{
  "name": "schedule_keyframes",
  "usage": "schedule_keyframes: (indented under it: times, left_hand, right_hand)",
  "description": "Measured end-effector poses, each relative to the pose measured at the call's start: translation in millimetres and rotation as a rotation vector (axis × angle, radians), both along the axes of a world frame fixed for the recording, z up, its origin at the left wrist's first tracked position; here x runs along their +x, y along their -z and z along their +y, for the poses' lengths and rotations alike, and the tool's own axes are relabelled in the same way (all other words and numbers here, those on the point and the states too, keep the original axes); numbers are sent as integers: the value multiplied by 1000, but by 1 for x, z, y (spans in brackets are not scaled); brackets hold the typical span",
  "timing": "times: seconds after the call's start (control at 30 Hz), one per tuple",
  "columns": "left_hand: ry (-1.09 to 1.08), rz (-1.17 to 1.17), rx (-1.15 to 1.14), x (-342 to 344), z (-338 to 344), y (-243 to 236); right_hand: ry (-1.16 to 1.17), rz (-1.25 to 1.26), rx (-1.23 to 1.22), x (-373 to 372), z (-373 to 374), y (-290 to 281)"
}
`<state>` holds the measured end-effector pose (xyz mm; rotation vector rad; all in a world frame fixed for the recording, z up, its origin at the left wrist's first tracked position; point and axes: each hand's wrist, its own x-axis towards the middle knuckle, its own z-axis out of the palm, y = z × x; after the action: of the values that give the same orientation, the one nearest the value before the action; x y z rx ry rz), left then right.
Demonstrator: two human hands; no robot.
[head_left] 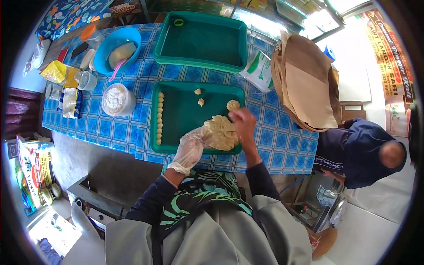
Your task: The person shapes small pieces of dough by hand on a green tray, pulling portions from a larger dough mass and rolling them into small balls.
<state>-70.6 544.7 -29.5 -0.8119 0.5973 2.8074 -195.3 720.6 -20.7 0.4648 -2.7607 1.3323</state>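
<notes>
Grey cloth [207,234] over the wearer's front lay nearest the camera, below the front edge of the bench [293,148]. Just past that edge sat a green tray [181,108], the dough [222,132] spread toward its front right corner. It looked soft, pliable and perhaps sticky, light in small bits but apt to stretch if lifted whole; its outer edge seemed best for pinching. Small balls [159,119] lined the tray's left edge, and a rounder lump [232,105] lay near its back right corner. The gloved left hand [191,148] touched the dough's left side, though how far its grip closed could not be told. The right hand [245,126] was at the dough's right side, fingers bent; how far that grip was open, or whether it held anything, was unclear.
</notes>
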Motion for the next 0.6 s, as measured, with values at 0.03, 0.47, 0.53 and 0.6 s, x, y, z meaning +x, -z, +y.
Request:
schedule_keyframes:
  times: [0.03, 0.47, 0.53, 0.6]
  left_hand:
    - [-29, 38, -39, -3, -3, 6]
    - [-88, 0, -140, -17, -28, -26]
    - [-87, 11, -154, -19, -31, -27]
    - [-85, 20, -170, -22, -34, -27]
  right_hand:
    - [11, 166, 164, -23, 4, 10]
    - [-407, 260, 693, -80, -14, 34]
    - [-307, 215, 750, -84, -12, 34]
    - [-237, 90, 456, -80, -5, 30]
